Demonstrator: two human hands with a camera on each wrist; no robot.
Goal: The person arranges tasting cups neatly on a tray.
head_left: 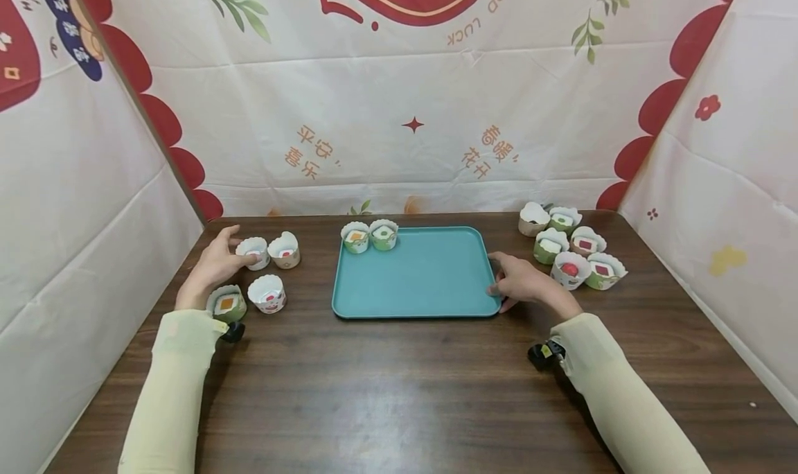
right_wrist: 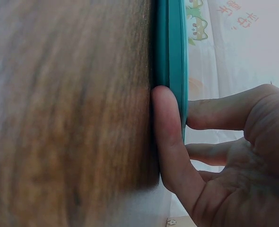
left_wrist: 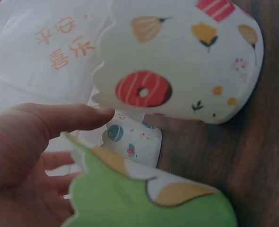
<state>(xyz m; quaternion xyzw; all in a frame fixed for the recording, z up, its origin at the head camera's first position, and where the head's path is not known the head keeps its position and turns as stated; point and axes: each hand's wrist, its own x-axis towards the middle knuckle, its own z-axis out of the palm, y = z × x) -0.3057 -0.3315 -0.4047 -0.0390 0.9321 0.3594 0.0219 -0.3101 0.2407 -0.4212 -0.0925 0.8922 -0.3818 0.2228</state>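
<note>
My left hand [head_left: 212,260] is at a white paper baking cup [head_left: 262,249] on the left of the table, its thumb at the near rim and its other fingers spread on the far left side. Around it stand a beige cup [head_left: 285,253], a donut-print white cup [left_wrist: 177,71] and a green cup [left_wrist: 153,203]. With my right hand [head_left: 524,280] I pinch the right rim of a teal tray [head_left: 414,273]. In the right wrist view the thumb presses the tray's outer side, with the index finger over the rim. Two green cups [head_left: 383,234] stand at the tray's back left corner.
Several paper cups [head_left: 570,270] with small white, red or green pieces inside stand at the back right, behind my right hand. The brown wooden table [head_left: 374,398] extends to the front. A printed white cloth [head_left: 399,86] hangs behind and at both sides.
</note>
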